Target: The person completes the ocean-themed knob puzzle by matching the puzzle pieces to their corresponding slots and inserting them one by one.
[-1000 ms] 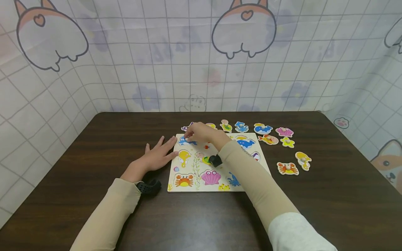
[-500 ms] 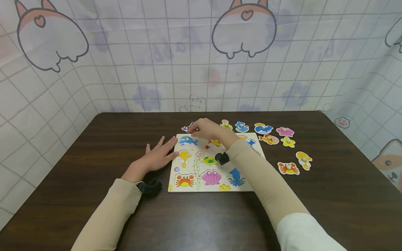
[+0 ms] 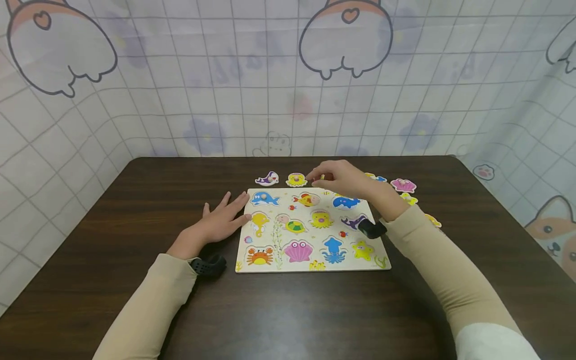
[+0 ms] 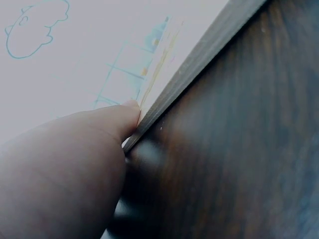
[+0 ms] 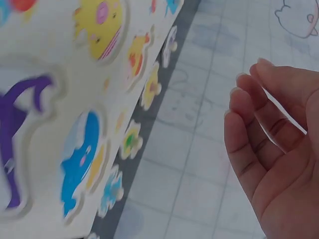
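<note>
Dark brown wood makes up the worktop [image 3: 112,210], and on it lies a pale wooden puzzle board [image 3: 310,267] printed with sea creatures. The left hand [image 3: 216,223] lies flat on the worktop with straight, spread fingers, its fingertips touching the left edge of the puzzle board; the left wrist view shows a finger [image 4: 75,159] pressed against that edge. The right hand [image 3: 344,179] hovers over the far edge of the board, near its right corner, with relaxed, loosely bent fingers and nothing in it, as the right wrist view [image 5: 274,144] shows. Its fingertips are just above a small loose piece [image 3: 322,177] beyond the board's far edge; from the head view it seems they are near it rather than gripping it, though the hand hides most of that piece. On the board a blue whale [image 3: 264,199] fills the far left corner, and beside it are an orange fish [image 3: 306,200] and a blue dolphin [image 3: 345,202]. Beyond the far edge lie a loose purple piece [image 3: 267,178] and a yellow piece [image 3: 296,179] side by side, to the left of the right hand. A pink shell piece [image 3: 403,185] rests on the worktop to the right of that hand, apart from the board
</note>
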`<state>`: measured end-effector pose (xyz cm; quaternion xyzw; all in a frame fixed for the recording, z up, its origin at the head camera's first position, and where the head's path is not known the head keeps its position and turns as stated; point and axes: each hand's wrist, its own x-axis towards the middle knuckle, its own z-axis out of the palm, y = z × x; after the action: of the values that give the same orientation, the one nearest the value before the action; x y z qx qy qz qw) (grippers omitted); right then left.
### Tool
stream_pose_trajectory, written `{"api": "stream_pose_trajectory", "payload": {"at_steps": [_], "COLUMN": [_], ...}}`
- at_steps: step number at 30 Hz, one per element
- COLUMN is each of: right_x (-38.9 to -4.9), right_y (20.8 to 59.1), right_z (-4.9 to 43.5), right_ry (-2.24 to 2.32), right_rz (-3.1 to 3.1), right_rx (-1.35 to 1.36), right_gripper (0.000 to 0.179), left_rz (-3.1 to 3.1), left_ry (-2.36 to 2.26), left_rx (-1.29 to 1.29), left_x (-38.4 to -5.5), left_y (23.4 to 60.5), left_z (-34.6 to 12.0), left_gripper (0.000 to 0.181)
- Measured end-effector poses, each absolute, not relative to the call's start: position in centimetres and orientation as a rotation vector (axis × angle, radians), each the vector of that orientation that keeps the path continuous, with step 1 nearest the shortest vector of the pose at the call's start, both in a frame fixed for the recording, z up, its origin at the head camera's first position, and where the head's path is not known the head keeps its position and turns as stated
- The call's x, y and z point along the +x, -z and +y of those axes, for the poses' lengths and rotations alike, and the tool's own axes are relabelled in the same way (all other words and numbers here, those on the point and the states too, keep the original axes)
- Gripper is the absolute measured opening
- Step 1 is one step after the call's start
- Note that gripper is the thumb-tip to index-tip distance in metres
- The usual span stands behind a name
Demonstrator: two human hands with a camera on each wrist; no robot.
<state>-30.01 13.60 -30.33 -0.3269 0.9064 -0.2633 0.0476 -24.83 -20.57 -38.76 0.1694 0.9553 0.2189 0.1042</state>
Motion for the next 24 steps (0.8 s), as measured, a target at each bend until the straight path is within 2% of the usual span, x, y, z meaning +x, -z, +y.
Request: {"api": "stream_pose_trajectory", "payload": {"at_steps": [11, 24], "right_x": [-27.9, -26.5], "right_y": [30.4, 30.4], "right_z": [21.0, 26.8], "right_ry": [0.872, 0.903], "right_rz": [2.863, 2.925], "right_rx": [-0.886, -0.711], "right_gripper": [0.027, 0.028], "left_rz": [2.816, 2.820], "left_ry": [-0.635, -0.635], "left_rx": [0.489, 0.494], "left_x": [-24.7, -24.7], "left_y": [38.6, 38.7], "left_z": [-20.4, -20.4], "left_gripper": [0.074, 0.074]}}
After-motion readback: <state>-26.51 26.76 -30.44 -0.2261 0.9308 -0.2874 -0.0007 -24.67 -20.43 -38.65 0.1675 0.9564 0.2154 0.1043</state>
